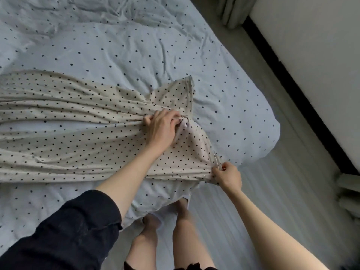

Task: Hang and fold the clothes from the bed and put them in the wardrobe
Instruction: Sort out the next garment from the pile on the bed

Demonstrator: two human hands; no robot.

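A beige dress with small black dots point(68, 121) lies stretched across the bed point(116, 45), its skirt running off to the left and its top end near the bed's right corner. My left hand point(162, 127) grips the bunched neckline of the dress, fingers curled round the fabric and a pale strap. My right hand point(227, 175) pinches the dress's lower shoulder edge at the bed's near edge. One short sleeve point(185, 88) sticks up beyond my left hand. No hanger or wardrobe is in view.
The bed carries a pale blue dotted duvet, rumpled at the far side. Grey floor point(272, 191) runs along the bed's right side to a white wall with a black skirting point(292, 84). A curtain point(231, 10) hangs at the top right. My legs stand at the bed's corner.
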